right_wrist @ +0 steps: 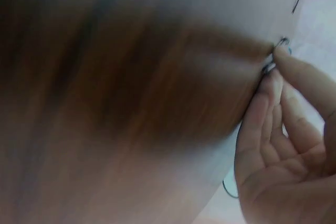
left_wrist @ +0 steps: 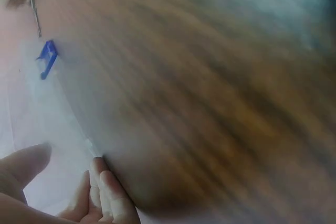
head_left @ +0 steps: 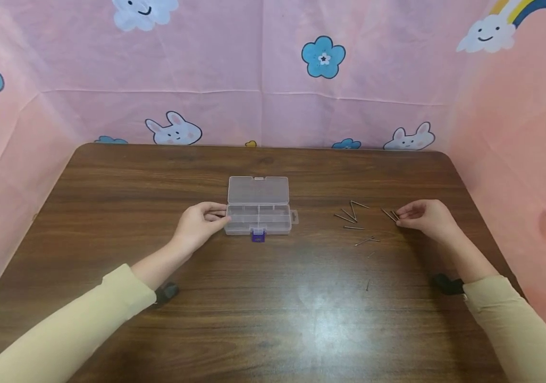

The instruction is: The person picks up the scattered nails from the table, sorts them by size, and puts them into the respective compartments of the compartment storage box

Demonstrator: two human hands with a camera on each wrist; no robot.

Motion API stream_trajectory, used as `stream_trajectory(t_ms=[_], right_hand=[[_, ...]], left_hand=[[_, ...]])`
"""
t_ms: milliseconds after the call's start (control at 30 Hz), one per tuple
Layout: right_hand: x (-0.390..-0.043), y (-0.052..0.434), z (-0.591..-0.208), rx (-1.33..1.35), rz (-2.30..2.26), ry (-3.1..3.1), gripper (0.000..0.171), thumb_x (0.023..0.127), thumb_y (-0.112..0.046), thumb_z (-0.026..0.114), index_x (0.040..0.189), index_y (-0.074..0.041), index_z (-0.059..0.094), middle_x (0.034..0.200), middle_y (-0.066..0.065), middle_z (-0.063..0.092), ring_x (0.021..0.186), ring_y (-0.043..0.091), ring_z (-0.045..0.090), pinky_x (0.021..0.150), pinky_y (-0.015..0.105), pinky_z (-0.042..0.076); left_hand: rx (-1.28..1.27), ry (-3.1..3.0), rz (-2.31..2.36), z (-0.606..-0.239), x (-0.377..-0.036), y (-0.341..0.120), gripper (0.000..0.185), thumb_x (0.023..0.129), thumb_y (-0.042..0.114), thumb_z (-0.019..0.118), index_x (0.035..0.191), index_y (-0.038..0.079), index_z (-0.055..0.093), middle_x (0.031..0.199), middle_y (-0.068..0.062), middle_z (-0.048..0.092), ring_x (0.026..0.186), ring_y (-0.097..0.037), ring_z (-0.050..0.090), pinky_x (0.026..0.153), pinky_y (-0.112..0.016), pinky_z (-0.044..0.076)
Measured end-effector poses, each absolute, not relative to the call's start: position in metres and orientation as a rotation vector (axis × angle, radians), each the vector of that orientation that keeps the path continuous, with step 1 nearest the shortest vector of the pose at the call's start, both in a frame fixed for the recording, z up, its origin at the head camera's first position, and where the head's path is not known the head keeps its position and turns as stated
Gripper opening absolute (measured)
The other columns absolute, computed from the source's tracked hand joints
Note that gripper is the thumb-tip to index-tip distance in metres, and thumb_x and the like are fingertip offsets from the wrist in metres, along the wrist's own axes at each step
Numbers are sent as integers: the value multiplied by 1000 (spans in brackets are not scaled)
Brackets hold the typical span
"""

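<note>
A clear plastic compartment box (head_left: pixel 258 231) stands on the table with its lid (head_left: pixel 258 190) raised at the back and a purple latch (head_left: pixel 258 236) in front. My left hand (head_left: pixel 200 223) holds the box's left end, thumb at the near corner and fingers behind. In the left wrist view the thumb and fingers of the left hand (left_wrist: pixel 107 195) lie at that end. On the right, my right hand (head_left: pixel 427 217) pinches a thin metal nail (head_left: pixel 394 215) between thumb and fingertips. Another nail (head_left: pixel 388 214) lies right beside it.
Several loose nails (head_left: pixel 354 228) lie between the box and my right hand, some crossing each other. Smaller pins (head_left: pixel 367 285) lie nearer to me. The brown wooden table (head_left: pixel 158 170) ends against a pink printed cloth (head_left: pixel 234 74) at the back and sides.
</note>
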State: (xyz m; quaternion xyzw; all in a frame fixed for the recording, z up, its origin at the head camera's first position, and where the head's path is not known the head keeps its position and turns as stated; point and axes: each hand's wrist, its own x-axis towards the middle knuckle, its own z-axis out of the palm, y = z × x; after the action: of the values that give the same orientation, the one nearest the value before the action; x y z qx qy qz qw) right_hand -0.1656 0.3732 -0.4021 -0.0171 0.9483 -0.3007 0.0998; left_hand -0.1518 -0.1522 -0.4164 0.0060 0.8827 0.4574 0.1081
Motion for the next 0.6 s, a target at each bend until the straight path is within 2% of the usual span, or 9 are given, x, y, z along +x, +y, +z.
stream_trajectory(t_ms=[267, 467, 600], right_hand=[[-167, 379, -403, -61, -997, 2717, 35, 94, -7, 81, 120, 14, 71, 103, 22, 80, 77, -12, 65, 70, 10, 52], [-169, 379, -402, -59, -925, 2767, 30, 94, -12, 80, 116, 9, 76, 100, 17, 82, 77, -14, 63, 72, 11, 47], [-169, 379, -403, -70, -922, 2779, 28, 94, -9, 79, 114, 11, 75, 100, 19, 81, 76, -14, 62, 70, 11, 48]], left_hand=[[30, 2613, 1365, -414, -151, -149, 43, 100, 16, 74, 137, -4, 66, 133, -23, 73, 114, -34, 73, 88, -24, 55], [55, 2621, 1368, -417, -152, -151, 42, 99, 14, 75, 136, -4, 66, 132, -23, 73, 112, -35, 73, 87, -24, 54], [50, 2612, 1355, -418, -153, -152, 42, 100, 15, 74, 137, -3, 65, 133, -22, 72, 113, -34, 73, 88, -25, 54]])
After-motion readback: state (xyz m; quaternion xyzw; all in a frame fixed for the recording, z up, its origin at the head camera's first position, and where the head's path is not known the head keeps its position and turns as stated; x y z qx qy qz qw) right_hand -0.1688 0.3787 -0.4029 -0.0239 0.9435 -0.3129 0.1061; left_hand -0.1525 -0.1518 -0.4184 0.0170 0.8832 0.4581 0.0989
